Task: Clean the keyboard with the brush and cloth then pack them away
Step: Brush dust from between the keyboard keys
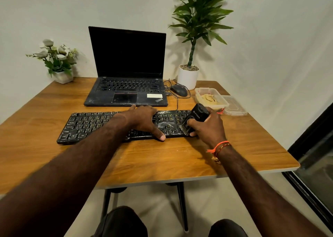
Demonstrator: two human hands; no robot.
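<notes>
I am gripping brush (195, 118) in right hand (209, 128) at keyboard (93, 125) right end | left hand (144, 120) flat, pressing mid-keyboard | long axis paralleling table (162, 161) front edge, unbrushed keys leftward

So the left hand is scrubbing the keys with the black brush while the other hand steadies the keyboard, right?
Not quite. In the head view the right hand grips the black brush, bristles down on the right end of the keyboard. The left hand is the one that steadies the keyboard, lying flat on it.

Dusty black plastic keyboard (124, 125), glossy wood-grain table (162, 161)
</notes>
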